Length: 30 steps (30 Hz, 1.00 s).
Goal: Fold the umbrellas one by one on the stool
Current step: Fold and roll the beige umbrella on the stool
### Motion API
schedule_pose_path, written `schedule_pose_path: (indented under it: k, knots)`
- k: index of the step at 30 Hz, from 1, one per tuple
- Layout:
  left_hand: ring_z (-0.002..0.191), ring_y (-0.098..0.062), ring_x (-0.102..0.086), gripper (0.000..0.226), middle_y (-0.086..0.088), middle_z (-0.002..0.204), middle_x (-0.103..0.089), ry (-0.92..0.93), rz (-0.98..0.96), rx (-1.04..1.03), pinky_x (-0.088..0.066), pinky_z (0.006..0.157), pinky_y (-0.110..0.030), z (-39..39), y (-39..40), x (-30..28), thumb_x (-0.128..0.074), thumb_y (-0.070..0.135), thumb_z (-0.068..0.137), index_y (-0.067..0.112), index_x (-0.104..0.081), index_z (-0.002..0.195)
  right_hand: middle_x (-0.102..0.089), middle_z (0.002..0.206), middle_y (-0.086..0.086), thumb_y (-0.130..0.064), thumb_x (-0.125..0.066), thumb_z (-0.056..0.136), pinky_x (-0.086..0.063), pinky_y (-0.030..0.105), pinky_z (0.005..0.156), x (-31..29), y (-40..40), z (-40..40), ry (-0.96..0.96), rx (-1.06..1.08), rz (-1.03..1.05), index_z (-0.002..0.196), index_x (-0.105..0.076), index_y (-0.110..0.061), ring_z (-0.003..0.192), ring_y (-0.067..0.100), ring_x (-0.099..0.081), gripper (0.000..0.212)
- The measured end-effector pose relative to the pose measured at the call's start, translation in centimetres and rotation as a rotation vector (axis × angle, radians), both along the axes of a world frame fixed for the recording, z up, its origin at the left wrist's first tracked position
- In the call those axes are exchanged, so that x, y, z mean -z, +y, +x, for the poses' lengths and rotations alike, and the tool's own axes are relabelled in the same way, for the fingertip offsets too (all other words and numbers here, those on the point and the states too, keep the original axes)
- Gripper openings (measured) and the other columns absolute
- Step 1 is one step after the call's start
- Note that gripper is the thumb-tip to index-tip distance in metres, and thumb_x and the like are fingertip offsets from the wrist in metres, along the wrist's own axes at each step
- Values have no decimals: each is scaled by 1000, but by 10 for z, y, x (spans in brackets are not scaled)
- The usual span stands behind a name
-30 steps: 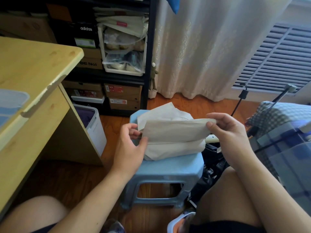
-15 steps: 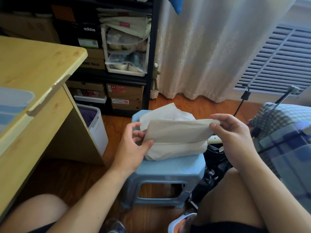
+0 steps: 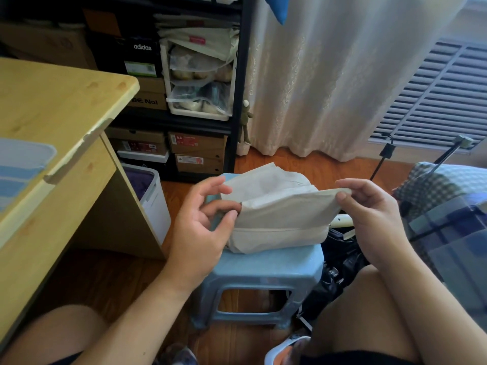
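Observation:
A beige umbrella canopy lies bunched and partly folded on the light blue plastic stool. My left hand pinches the left end of one fabric flap between thumb and fingers. My right hand pinches the right end of the same flap, holding it stretched flat above the rest of the bundle. A white handle end pokes out behind my right hand. A dark checked umbrella lies at the right edge.
A wooden desk stands at left with a white bin beside it. A black shelf with shoe boxes is behind the stool. Curtain and slatted panel are at the back right. My knees frame the stool.
My left hand has shifted its grip, with fingers spread more around the flap's left end. The flap stays stretched between both hands; the camera view has moved slightly.

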<state>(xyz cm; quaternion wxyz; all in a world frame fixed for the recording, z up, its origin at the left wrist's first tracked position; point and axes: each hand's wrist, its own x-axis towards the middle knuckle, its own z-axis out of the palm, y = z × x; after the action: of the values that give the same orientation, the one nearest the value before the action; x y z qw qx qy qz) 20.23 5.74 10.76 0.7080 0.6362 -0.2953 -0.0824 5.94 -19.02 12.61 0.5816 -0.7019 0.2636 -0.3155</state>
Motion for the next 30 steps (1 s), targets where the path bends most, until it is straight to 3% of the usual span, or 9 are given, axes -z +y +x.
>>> schedule_pose_path:
  k: [4,7,11,14,16,20,25,28,30]
  knots:
    - [88,-20,-73,29,2,98,-68,31,14,-104,-58,81,-22,-5,5,2,-62,-3,95,13,-60,119,-67,87,12,0,-64,97,-57,30,81,1,-1,1,-38,2,-10,96,-76,-19,84,23,-63,22]
    - [92,-13,-70,21,8,94,-69,119,254,-201,-57,83,-28,3,4,13,-61,13,99,28,-59,115,-66,88,15,5,-59,96,-53,42,86,4,-4,2,-61,-12,5,93,-78,-20,87,29,-62,32]
    - [90,14,-62,32,11,106,-70,297,402,-37,-48,69,-7,9,-2,16,-57,15,103,31,-52,129,-66,91,16,8,-55,91,-48,46,87,6,-7,0,-75,-9,17,90,-79,-19,90,32,-59,36]
    - [107,10,-61,51,14,122,-67,275,367,129,-48,76,-4,5,-4,17,-58,7,100,37,-49,141,-67,94,19,4,-56,87,-47,47,87,7,-7,1,-84,-7,36,88,-79,-17,90,34,-59,31]
    - [118,9,-57,59,20,128,-63,213,321,187,-50,85,-8,3,-3,18,-59,5,99,45,-48,140,-68,95,18,-3,-57,83,-47,48,88,8,-9,1,-73,-4,35,88,-79,-16,91,34,-59,26]
    - [129,7,-50,54,29,135,-56,-145,371,90,-44,100,-10,3,-5,17,-68,21,97,52,-49,137,-69,95,16,4,-56,90,-48,48,89,10,-12,-1,-58,-6,18,92,-79,-17,93,32,-60,30]
    - [105,9,-61,20,18,103,-70,-248,352,-189,-45,82,-2,8,-13,15,-71,24,94,27,-73,114,-71,98,11,-5,-73,90,-58,30,87,0,-3,-1,15,-70,32,111,-76,-23,92,21,-67,28]
    - [100,6,-64,13,16,98,-71,-278,328,-221,-48,81,-5,12,-12,17,-71,24,93,23,-75,106,-70,120,-3,-13,-80,80,-55,23,93,-3,-8,2,155,-160,47,129,-66,-33,112,9,-66,55]
    - [97,2,-64,10,16,96,-69,-310,324,-215,-49,80,-7,14,-12,19,-71,23,92,25,-74,101,-56,140,-13,-11,-81,84,-45,26,105,-6,-20,11,308,-258,-10,133,-60,-48,131,0,-51,64]
